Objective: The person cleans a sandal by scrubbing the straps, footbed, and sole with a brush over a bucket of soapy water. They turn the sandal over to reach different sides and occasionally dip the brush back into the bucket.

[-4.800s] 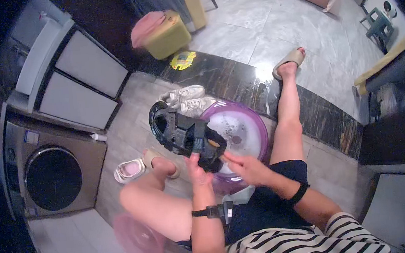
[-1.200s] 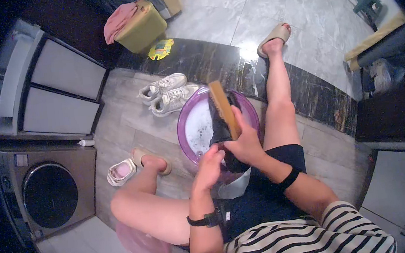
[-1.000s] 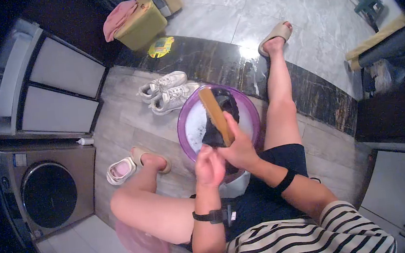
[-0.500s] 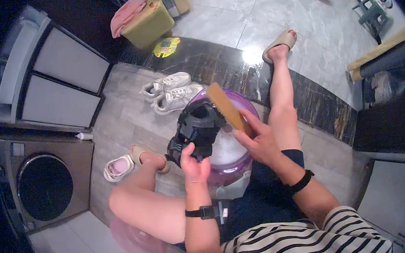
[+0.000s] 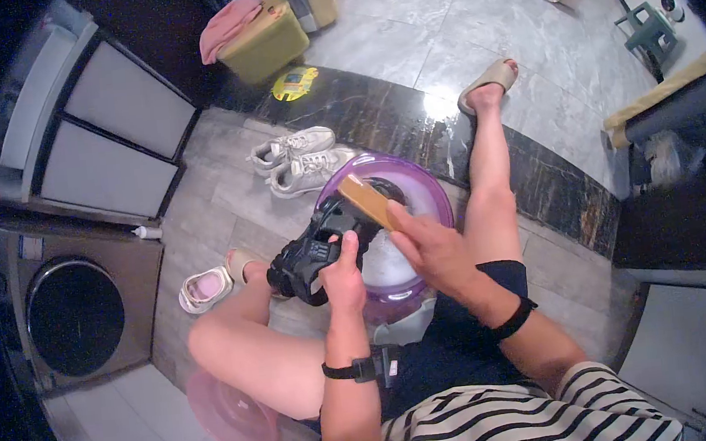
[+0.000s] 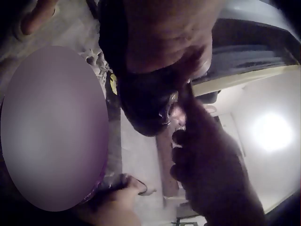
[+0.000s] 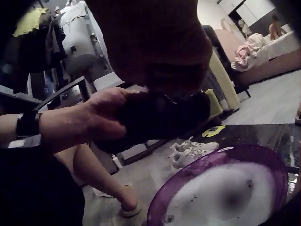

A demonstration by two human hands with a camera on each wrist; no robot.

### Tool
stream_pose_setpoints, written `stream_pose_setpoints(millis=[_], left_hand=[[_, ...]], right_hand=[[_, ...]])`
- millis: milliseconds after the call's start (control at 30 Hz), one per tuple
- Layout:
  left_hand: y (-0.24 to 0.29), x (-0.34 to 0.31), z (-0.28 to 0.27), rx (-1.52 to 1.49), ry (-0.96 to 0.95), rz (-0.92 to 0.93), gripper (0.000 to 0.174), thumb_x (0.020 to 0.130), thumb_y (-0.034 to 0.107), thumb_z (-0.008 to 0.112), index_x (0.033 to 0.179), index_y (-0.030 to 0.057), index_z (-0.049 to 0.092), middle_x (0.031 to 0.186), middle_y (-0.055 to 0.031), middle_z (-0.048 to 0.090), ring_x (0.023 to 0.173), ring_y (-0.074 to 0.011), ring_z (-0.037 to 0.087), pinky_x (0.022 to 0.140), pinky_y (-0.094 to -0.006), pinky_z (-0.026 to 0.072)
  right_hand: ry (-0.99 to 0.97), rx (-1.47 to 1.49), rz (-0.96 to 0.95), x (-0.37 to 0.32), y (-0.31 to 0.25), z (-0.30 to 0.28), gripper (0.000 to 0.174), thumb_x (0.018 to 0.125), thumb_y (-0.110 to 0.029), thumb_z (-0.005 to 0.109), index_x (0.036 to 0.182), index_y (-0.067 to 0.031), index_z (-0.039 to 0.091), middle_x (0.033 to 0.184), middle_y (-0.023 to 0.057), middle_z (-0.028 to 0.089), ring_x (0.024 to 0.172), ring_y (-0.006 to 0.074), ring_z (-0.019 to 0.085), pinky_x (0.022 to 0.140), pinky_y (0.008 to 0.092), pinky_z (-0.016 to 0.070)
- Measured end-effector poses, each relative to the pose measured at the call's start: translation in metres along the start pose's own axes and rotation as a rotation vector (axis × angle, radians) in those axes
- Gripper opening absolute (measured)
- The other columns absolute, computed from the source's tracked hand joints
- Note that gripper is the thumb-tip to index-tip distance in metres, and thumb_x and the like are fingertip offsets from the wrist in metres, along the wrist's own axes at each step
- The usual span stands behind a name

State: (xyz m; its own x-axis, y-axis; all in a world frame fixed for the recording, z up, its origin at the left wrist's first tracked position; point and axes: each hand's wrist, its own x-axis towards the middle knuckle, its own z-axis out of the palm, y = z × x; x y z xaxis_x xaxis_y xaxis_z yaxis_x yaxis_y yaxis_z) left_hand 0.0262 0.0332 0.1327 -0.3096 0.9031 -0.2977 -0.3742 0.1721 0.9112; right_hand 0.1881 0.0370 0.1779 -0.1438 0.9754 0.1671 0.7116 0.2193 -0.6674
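In the head view, my left hand (image 5: 344, 278) grips a wet black strappy sandal (image 5: 302, 263), thumb pointing up along its edge. The sandal lies tilted across the left side of a purple basin (image 5: 444, 200) of sudsy water. My right hand (image 5: 440, 255) holds a wooden scrub brush (image 5: 366, 202), its tan back facing up and its far end over the sandal. The bristles are hidden beneath. In the dim right wrist view, the left hand (image 7: 106, 113) wraps the dark sandal (image 7: 160, 120) beyond the basin's near side.
White sneakers (image 5: 302, 162) stand beyond the basin, near a dark stone threshold (image 5: 385, 108). At left are a washing machine (image 5: 80, 316) and a white slipper with a pink insole (image 5: 206, 290). A pink basin (image 5: 231, 412) sits beside the bent leg. A yellow-green box (image 5: 266, 43) stands behind.
The sandal has come from over the basin to its left side and turned. The brush, earlier held more upright, now slants left over the sandal. The head view has shifted slightly.
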Motion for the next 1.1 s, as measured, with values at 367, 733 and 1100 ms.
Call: stream_pose_setpoints(millis=[367, 733, 1100], left_hand=[[0.019, -0.007, -0.004, 0.671, 0.054, -0.169, 0.039, 0.094, 0.025, 0.066, 0.121, -0.0040, 0.062, 0.120, -0.0112, 0.063, 0.109, -0.0222, 0.057, 0.096, -0.0354, 0.0426], [0.012, -0.013, -0.004, 0.387, 0.025, 0.095, 0.036, 0.094, 0.021, 0.066, 0.118, -0.0064, 0.062, 0.111, -0.0070, 0.065, 0.100, -0.0156, 0.059, 0.090, -0.0307, 0.0456], [0.011, -0.013, 0.007, 0.064, 0.081, 0.026, 0.032, 0.095, 0.018, 0.063, 0.118, -0.0040, 0.063, 0.114, -0.0069, 0.064, 0.098, -0.0147, 0.059, 0.087, -0.0305, 0.0468]], right_hand=[[0.057, 0.051, -0.091, 0.008, 0.021, 0.028, 0.047, 0.093, -0.031, 0.060, 0.139, -0.0233, 0.051, 0.077, 0.0134, 0.061, 0.068, 0.0345, 0.063, 0.060, 0.0474, 0.0513], [-0.033, 0.048, -0.120, -0.005, 0.004, 0.019, 0.045, 0.094, -0.036, 0.059, 0.137, -0.0222, 0.055, 0.071, 0.0154, 0.059, 0.066, 0.0353, 0.064, 0.057, 0.0478, 0.0510], [0.085, -0.040, -0.030, 0.017, 0.021, 0.016, 0.047, 0.094, -0.041, 0.059, 0.139, -0.0279, 0.052, 0.072, 0.0143, 0.059, 0.061, 0.0362, 0.063, 0.055, 0.0474, 0.0504]])
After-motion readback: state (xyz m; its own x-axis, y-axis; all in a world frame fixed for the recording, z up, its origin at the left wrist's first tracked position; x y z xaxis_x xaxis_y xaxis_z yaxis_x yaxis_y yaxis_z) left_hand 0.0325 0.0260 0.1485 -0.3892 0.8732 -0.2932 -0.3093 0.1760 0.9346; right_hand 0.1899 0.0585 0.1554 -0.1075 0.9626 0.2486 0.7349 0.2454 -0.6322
